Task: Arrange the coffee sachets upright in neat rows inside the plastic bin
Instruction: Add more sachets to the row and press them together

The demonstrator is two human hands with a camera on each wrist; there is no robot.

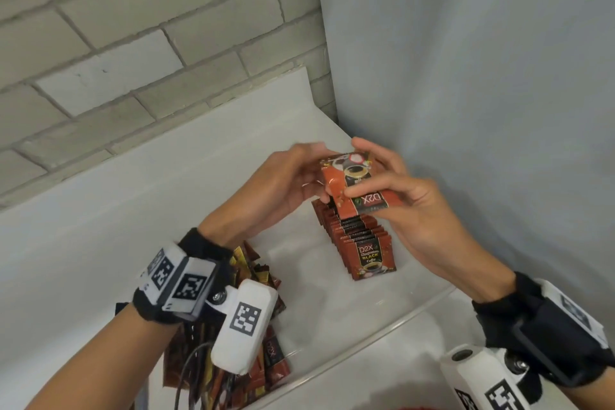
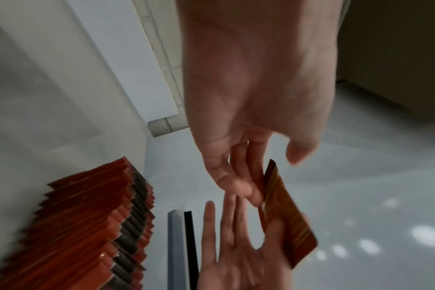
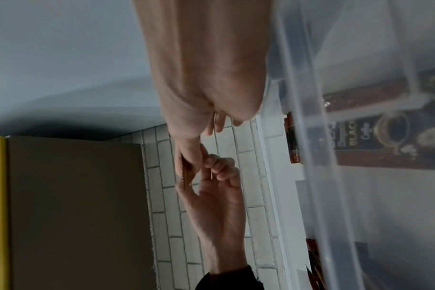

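- At the nearest edge of the head view, the clear rim of the plastic bin (image 1: 392, 323) is seen as a curved line running from lower left to right.
- To the left of it, under the left wrist, a loose heap of sachets (image 1: 266, 366) is lying in disorder; whether the heap lies inside the bin or beside it cannot be told.
- Further in, a row of sachets (image 1: 361, 240) is standing upright on the bin floor, packed face to back, and the front one shows a printed label with the word "BLACK".
- The same row is seen from the left wrist view as a blurred red and black block (image 2: 87, 225) at the lower left.
- Above the far end of the row, one held sachet (image 1: 354, 185) is kept in the air between both hands, with its print upside down.
- The left hand (image 1: 283, 190) is placed on the left edge of this sachet, and its fingers are curled behind it with the thumb in front.
- The right hand (image 1: 409, 203) is pinching the sachet on the right side: the thumb is pressed on the front and the fingers (image 1: 379, 153) are bent over the top edge.
- Behind the hands, a white table (image 1: 133, 183) is reaching to a grey brick wall (image 1: 116, 43), and a plain pale wall (image 1: 482, 60) is closing the corner on the right.
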